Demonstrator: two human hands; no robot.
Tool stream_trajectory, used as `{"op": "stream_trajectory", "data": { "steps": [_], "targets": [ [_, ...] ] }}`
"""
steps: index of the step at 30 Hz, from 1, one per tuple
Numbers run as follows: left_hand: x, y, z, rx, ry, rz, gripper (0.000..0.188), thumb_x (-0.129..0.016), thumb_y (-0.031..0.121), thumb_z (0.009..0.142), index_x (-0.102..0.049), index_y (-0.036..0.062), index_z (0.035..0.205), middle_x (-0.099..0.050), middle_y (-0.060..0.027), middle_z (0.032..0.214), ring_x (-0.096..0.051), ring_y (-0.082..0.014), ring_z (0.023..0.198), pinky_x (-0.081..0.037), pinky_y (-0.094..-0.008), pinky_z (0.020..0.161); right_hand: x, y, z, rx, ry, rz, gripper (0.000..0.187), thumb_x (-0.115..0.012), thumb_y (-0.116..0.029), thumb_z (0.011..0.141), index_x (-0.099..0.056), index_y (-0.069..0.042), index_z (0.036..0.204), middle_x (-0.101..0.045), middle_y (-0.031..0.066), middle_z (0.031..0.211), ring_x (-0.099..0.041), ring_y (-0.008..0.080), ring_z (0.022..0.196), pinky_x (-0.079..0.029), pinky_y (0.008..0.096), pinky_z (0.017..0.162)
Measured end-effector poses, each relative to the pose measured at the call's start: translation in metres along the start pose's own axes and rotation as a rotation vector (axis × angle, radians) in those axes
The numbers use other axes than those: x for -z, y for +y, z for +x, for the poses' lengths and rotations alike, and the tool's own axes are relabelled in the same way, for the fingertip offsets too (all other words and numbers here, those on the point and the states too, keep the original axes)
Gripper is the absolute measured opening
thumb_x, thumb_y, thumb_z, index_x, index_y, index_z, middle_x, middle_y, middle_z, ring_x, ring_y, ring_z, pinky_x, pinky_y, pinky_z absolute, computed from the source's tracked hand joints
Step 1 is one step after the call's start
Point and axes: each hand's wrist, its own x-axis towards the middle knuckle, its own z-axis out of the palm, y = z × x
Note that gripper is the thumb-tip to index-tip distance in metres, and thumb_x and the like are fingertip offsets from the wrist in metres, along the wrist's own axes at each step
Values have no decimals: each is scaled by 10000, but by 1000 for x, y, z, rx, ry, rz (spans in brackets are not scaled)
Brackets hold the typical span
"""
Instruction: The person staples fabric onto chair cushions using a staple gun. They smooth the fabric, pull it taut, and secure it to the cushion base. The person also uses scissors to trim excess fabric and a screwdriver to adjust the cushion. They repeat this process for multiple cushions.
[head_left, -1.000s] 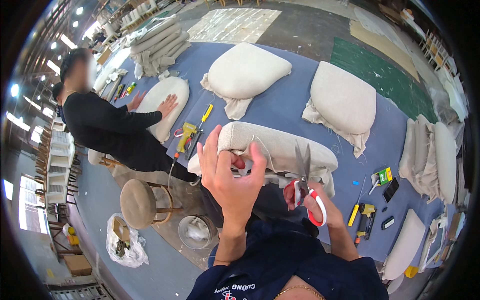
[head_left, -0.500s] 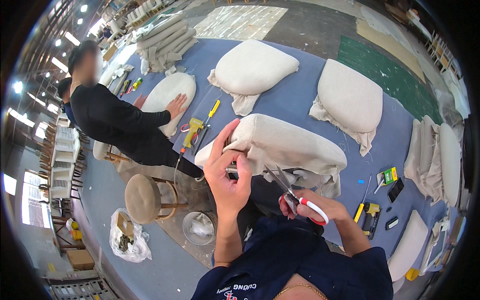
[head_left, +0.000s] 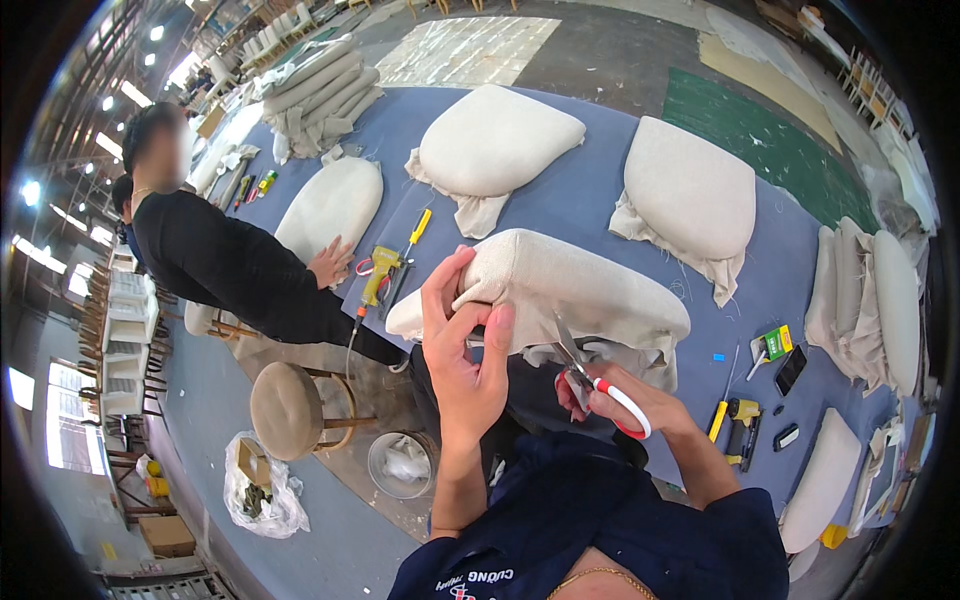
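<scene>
A cream fabric-covered seat cushion (head_left: 590, 280) stands tilted on the table's near edge, directly in front of me. Loose fabric (head_left: 640, 358) hangs from its lower side. My left hand (head_left: 466, 375) is closed at the cushion's left corner, fingers and thumb pinching the gathered fabric there. Scissors with red and white handles (head_left: 628, 408) are in my right hand (head_left: 660, 405), below the cushion. Their blades point up and left toward the fabric's lower edge, only slightly apart. Whether the tips touch the cloth I cannot tell.
On the blue-grey table (head_left: 580, 190) lie more cushions (head_left: 500, 135), a yellow tool with a hose (head_left: 378, 275), a yellow-handled screwdriver (head_left: 718, 420) and a phone (head_left: 790, 370). A co-worker (head_left: 230, 255) stands at the left. A stool (head_left: 287, 410) and a bucket (head_left: 400, 465) are below.
The scissor blades have come closer together and moved slightly left. My left hand keeps its pinch on the cushion's corner. The co-worker's hand has slid lower on the other cushion.
</scene>
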Motion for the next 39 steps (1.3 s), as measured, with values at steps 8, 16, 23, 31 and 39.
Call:
{"op": "stream_trajectory", "data": {
  "steps": [8, 16, 23, 31, 39],
  "targets": [
    [5, -1, -2, 13, -41, -31, 187, -666, 83, 960, -628, -39, 822, -495, -228, 1413, -531, -379, 1317, -370, -453, 1125, 0, 3, 16, 129, 222, -189, 661, -665, -639, 888, -590, 15, 825, -528, 87, 714, -496, 177, 675, -418, 345, 623],
    [6, -6, 7, 27, -71, -43, 190, -657, 88, 969, -629, -42, 834, -487, -220, 1423, -529, -368, 1317, -372, -446, 1119, 5, 9, 17, 159, 258, -192, 647, -732, -615, 851, -591, 13, 780, -504, 81, 655, -476, 162, 628, -407, 349, 588],
    [-3, -1, 1, 17, -27, -14, 206, -641, 110, 989, -625, -37, 846, -472, -213, 1435, -512, -351, 1323, -358, -442, 1128, -3, -11, 21, 118, 336, -246, 566, -813, -503, 811, -598, 18, 765, -476, 67, 597, -436, 177, 574, -385, 367, 549],
    [2, -7, 6, 4, -81, -71, 252, -636, 157, 1000, -632, -46, 850, -495, -199, 1429, -496, -317, 1310, -343, -441, 1121, -2, -9, 24, 166, 342, -214, 502, -845, -409, 813, -579, 7, 723, -463, 49, 589, -414, 144, 572, -366, 343, 528],
    [2, -8, 14, 18, -102, -76, 254, -651, 167, 985, -642, -39, 837, -521, -208, 1416, -481, -312, 1318, -332, -443, 1116, -7, -9, 34, 116, 388, -218, 465, -842, -366, 841, -570, -3, 740, -481, 30, 630, -413, 106, 611, -368, 307, 554]
  ]
}}
